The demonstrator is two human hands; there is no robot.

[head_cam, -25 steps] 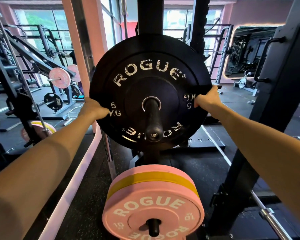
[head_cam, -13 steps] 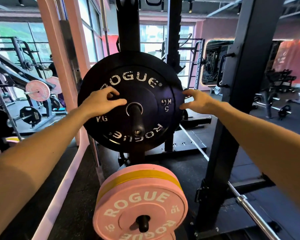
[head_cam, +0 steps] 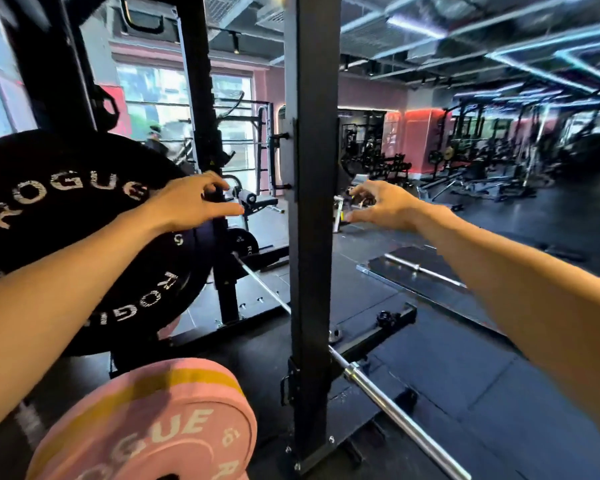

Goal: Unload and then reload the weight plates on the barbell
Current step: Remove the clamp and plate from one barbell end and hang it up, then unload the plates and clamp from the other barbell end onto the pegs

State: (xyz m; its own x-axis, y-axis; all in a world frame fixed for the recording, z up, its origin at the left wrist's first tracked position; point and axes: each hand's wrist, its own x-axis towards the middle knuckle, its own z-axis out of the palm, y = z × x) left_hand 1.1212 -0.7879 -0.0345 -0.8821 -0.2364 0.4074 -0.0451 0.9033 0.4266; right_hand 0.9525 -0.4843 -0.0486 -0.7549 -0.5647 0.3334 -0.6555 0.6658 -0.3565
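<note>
- Black rack upright (head_cam: pixel 310 216) down the middle of the frame, splitting the view; two uprights in plain sight, counting the notched one (head_cam: pixel 201 133) further back at upper centre-left.
- Black plate (head_cam: pixel 59 244) filling the left edge, lettering outward, hung high, likely on a storage peg, so parked off the bar and within easy reach for reloading; peg itself hidden behind the forearm.
- Pink plate (head_cam: pixel 146 431) with a yellow band at lower left, below the black one, likewise stored face-out; two large plates close by, plus one small black plate (head_cam: pixel 245 242) at the far rack foot.
- Barbell (head_cam: pixel 392 400) slanting low from centre to lower right, sleeve bare, hence unloaded at this end; a second bar (head_cam: pixel 423 270) lying on the mat at centre right, so two bars counted.
- Left hand (head_cam: pixel 191 202) at centre-left, over the black plate's right rim, fingers loosely spread, gripping nothing; possibly brushing the rim, blur forbids certainty.
- Right hand (head_cam: pixel 385 206) right of the upright, in mid-air, fingers relaxed and apart, empty.
- One small dark collar-like ring (head_cam: pixel 383 317) on the rack's base rail, probably set aside for locking plates.
</note>
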